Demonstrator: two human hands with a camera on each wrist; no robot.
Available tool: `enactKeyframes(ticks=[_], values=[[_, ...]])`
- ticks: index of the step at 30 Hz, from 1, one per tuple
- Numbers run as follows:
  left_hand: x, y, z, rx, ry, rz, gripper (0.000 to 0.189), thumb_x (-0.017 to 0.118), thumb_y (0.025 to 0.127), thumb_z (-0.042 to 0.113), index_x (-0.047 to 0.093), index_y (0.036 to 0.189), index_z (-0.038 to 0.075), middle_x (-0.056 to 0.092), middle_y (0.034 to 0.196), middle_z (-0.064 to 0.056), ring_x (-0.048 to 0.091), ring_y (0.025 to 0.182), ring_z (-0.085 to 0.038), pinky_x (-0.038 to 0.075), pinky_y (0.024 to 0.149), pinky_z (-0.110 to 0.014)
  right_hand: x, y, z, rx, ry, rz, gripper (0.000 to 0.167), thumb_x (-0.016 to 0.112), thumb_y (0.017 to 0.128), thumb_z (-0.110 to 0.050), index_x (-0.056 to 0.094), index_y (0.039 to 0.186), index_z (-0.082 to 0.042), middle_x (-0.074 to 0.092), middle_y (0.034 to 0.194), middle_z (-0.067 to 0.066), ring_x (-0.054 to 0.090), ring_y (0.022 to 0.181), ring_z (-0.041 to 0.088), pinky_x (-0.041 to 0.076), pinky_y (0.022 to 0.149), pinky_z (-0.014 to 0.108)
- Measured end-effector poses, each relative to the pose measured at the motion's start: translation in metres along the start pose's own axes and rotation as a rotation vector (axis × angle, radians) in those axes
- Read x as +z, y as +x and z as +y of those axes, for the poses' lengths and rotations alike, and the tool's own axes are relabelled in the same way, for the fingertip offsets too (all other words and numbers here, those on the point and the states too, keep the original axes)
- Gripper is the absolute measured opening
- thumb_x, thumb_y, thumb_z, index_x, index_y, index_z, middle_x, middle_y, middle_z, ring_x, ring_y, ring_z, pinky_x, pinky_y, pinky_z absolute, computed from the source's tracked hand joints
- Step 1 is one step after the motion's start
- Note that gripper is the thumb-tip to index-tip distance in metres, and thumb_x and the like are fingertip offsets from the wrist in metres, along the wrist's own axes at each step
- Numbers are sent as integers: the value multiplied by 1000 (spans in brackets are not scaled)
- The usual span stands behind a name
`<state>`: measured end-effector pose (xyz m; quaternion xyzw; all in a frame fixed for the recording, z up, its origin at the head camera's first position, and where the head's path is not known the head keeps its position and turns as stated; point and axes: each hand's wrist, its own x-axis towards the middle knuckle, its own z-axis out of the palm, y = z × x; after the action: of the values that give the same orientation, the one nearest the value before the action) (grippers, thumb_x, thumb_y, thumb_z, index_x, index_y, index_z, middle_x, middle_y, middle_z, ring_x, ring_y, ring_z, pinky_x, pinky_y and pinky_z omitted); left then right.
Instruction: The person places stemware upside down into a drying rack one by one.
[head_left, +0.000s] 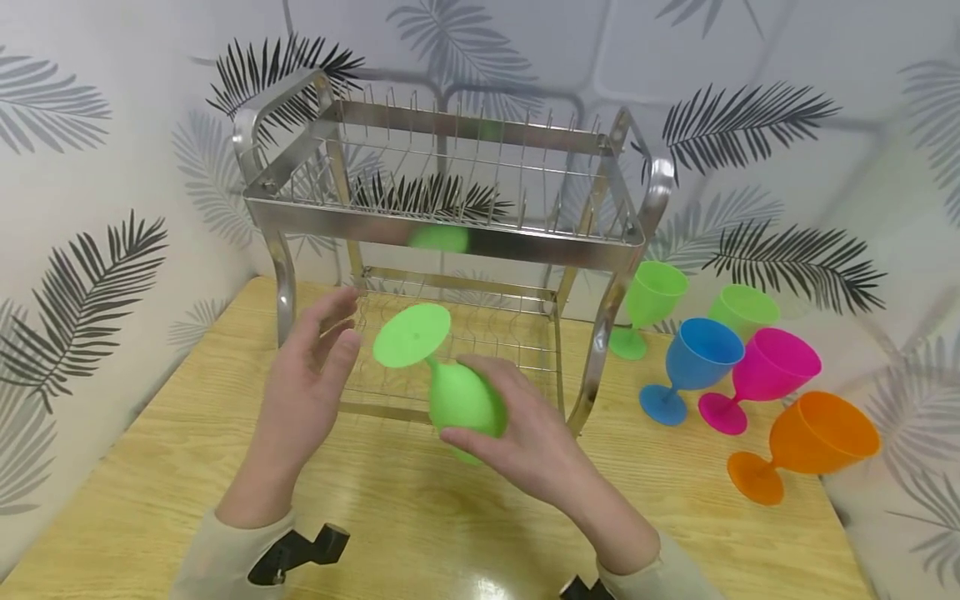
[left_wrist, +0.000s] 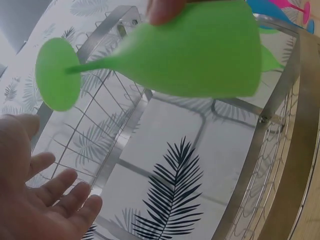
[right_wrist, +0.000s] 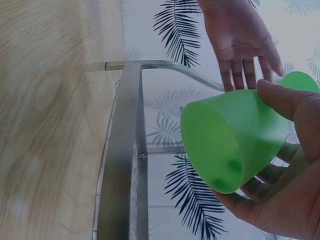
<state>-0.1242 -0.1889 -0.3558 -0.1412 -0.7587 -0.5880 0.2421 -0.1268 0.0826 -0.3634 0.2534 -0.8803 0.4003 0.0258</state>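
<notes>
My right hand (head_left: pixel 517 417) grips a green plastic goblet (head_left: pixel 459 396) round its bowl, thumb on the near side. The goblet is tipped upside down, its round foot up and to the left, the open mouth facing down in front of the rack. In the right wrist view the goblet (right_wrist: pixel 235 135) shows its hollow inside. My left hand (head_left: pixel 311 379) is held just left of the goblet's foot, fingers apart and relaxed, touching nothing. Behind both hands stands a two-tier metal dish rack (head_left: pixel 450 225) with wire shelves.
Right of the rack stand a blue goblet (head_left: pixel 701 354), a pink goblet (head_left: pixel 772 364), an orange goblet (head_left: pixel 821 433) and two green goblets, one (head_left: pixel 652 292) close to the rack's leg. A leaf-patterned wall (head_left: pixel 750 167) rises behind the wooden table (head_left: pixel 390 517).
</notes>
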Motion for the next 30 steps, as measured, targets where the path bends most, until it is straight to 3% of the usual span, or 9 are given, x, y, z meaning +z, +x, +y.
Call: enactKeyframes(ticks=[8, 13, 17, 21, 30], values=[[-16, -2, -14, -46, 85, 145, 48, 59, 115, 13, 51, 161, 4, 54, 161, -2, 49, 149, -24, 42, 126, -37, -4, 4, -12, -42, 24, 4, 82, 94, 90, -40, 53, 161, -37, 58, 153, -8, 64, 124, 22, 61, 92, 48], [-25, -3, -21, -69, 156, 219, 51, 61, 114, 15, 51, 163, 9, 52, 161, -7, 50, 149, -29, 42, 127, -45, -7, 7, -21, -62, 28, 7, 81, 94, 90, -42, 54, 160, -38, 58, 153, -9, 64, 124, 21, 61, 92, 47], [-31, -2, -27, -71, 189, 268, 52, 62, 112, 11, 52, 163, 9, 50, 164, -8, 45, 153, -27, 39, 128, -39, -10, 9, -29, -74, 33, 2, 82, 93, 90, -43, 53, 161, -39, 58, 154, -9, 65, 123, 21, 62, 91, 47], [-36, -1, -33, -116, 223, 274, 55, 61, 113, 16, 48, 167, 12, 45, 169, -2, 40, 156, -23, 36, 128, -35, -14, 13, -38, -91, 57, -1, 83, 94, 90, -42, 52, 162, -39, 58, 152, -9, 64, 122, 20, 63, 90, 46], [-44, -1, -47, -265, 211, 217, 64, 57, 116, 28, 34, 174, 17, 34, 177, -2, 34, 161, -24, 33, 132, -43, -25, 24, -57, -148, 111, -1, 84, 94, 91, -37, 51, 163, -36, 57, 153, -7, 62, 128, 19, 63, 93, 44]])
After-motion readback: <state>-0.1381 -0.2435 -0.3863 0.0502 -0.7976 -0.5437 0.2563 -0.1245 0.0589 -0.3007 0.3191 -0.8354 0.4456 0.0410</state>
